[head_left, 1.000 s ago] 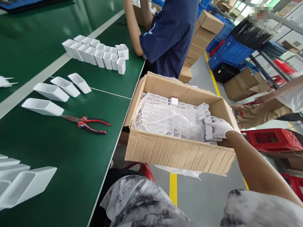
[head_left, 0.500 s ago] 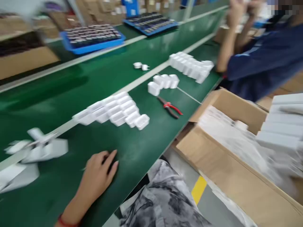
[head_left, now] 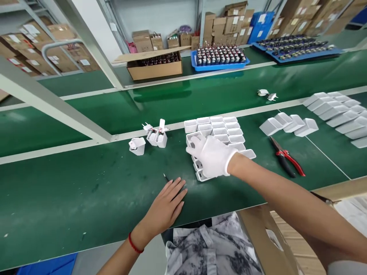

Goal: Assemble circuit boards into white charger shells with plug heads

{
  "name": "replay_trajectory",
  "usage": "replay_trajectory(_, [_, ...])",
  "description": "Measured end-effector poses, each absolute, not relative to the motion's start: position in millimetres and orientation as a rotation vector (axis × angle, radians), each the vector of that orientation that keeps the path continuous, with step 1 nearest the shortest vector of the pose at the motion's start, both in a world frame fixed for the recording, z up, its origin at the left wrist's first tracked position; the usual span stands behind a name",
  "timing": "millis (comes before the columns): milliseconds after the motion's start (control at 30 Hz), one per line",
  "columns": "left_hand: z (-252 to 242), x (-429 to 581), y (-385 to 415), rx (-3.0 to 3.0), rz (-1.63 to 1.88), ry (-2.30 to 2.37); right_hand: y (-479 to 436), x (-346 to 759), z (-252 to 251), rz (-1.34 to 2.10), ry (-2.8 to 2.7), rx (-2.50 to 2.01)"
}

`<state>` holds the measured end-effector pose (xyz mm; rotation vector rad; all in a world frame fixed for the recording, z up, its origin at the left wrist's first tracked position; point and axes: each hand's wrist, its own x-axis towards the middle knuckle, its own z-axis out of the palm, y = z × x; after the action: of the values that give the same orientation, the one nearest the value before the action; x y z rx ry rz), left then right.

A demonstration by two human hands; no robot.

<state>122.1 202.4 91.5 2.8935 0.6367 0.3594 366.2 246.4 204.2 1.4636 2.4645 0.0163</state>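
Green belting covers the long bench [head_left: 86, 191], with cartons stacked on shelves behind it, and everything below is placed from the block of white shells [head_left: 220, 131] standing open-side up near the bench's middle. Well left of the block, a few single shells [head_left: 151, 138] stand apart, some with small parts poking out. Just left of the block and nearer the bench edge, the bare left hand [head_left: 166, 206] lies flat on the belt, fingers spread loosely and holding nothing, a red band at the wrist; a thin dark tool [head_left: 166, 177] lies just beyond its fingertips. At the block's near edge the gloved right hand [head_left: 212, 156] is closed around a short stack of shells [head_left: 200, 172], which touches the block. Right of the block lie red-handled pliers [head_left: 286, 158], and beyond them three tipped shells [head_left: 288, 124]. Far right, a further row of shells [head_left: 338, 112] runs off the view.
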Motion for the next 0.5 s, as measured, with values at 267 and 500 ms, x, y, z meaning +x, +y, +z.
replay_trajectory(267, [97.2, 125.7, 202.5, 2.879, 0.269, 0.681, 252.5, 382.6, 199.0, 0.074, 2.433, 1.544])
replay_trajectory(500, [112.3, 149.0, 235.2, 2.912, 0.41, 0.634, 95.2, 497.5, 211.1, -0.496, 2.452, 2.071])
